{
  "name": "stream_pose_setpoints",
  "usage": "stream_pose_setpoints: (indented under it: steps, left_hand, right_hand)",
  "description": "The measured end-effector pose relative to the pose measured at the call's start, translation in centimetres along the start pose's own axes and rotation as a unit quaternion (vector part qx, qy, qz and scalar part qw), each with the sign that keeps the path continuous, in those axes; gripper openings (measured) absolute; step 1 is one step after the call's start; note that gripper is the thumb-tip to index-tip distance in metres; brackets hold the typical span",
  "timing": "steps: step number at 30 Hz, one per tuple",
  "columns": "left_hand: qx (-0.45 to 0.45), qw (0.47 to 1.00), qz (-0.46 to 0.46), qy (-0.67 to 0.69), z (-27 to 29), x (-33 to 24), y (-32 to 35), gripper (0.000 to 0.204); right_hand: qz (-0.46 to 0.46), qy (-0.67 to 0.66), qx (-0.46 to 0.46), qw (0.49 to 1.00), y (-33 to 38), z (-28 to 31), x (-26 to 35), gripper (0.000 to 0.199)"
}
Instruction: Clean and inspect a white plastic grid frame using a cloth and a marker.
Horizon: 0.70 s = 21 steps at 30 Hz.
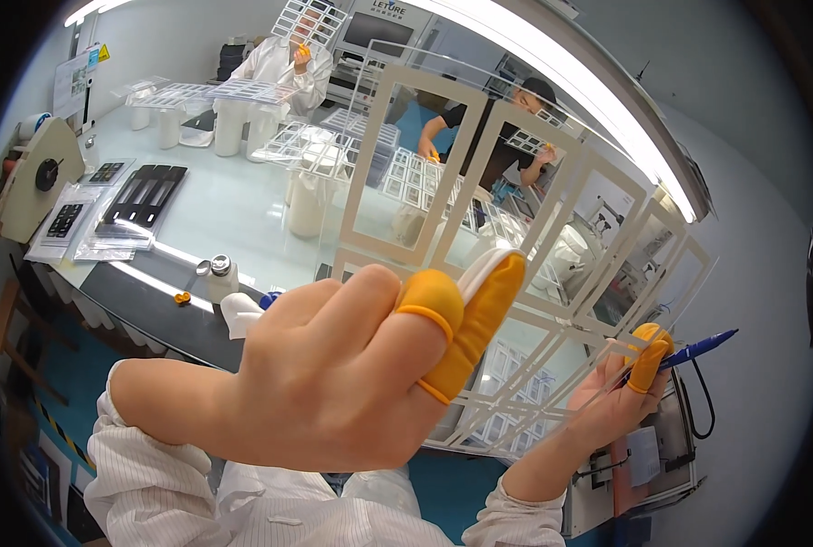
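My left hand (333, 365), large in the middle of the view, is closed with orange finger cots on its thumb and index finger. Pinched in it is a white cloth (490, 266), showing along the covered fingertip in front of the panel; whether the tip touches is unclear. My right hand (611, 392), also in orange cots, grips the right edge of a large clear panel (413, 77) printed with several pale beige rectangular frames. A blue pen (698, 349) is tucked between the same right fingers, pointing up and right. The panel is held up, tilted, above the table.
On the table (233, 205) stand a small metal-topped bottle (223, 278), an orange finger cot (182, 298), black strips (142, 199) and white cylinders (308, 205) bearing framed sheets. A round-reel dispenser (46, 173) is at left. Two people (283, 68) work across the table. A lamp (552, 73) hangs overhead.
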<state>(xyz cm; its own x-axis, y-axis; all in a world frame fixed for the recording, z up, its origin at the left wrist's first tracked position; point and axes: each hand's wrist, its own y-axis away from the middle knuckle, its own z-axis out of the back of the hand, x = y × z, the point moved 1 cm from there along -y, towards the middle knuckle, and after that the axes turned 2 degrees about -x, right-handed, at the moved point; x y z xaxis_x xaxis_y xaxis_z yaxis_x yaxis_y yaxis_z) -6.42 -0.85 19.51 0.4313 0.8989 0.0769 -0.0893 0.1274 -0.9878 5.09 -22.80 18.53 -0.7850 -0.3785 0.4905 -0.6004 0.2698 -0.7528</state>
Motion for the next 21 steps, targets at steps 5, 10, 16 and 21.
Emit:
stream_pose_setpoints:
  steps: [5, 10, 16, 21]
  left_hand:
    - [-0.012, 1.0, 0.005, -0.01, -0.3, 0.3, -0.7, 0.035]
    - [-0.033, 0.992, -0.071, -0.098, -0.9, 1.2, -1.8, 0.037]
    - [-0.025, 1.0, 0.001, 0.015, -0.7, -0.2, -0.5, 0.024]
    - [-0.018, 0.996, -0.049, -0.075, -0.8, 2.1, -2.4, 0.019]
  right_hand:
    - [0.017, -0.033, -0.005, 0.999, 0.0, 0.6, 0.0, 0.023]
    - [0.035, -0.079, -0.089, 0.992, 0.0, 0.4, 0.0, 0.023]
    - [0.011, -0.072, 0.051, 0.996, -0.8, 2.2, -0.1, 0.024]
    - [0.023, -0.044, -0.057, 0.997, -0.4, 1.5, -0.7, 0.023]
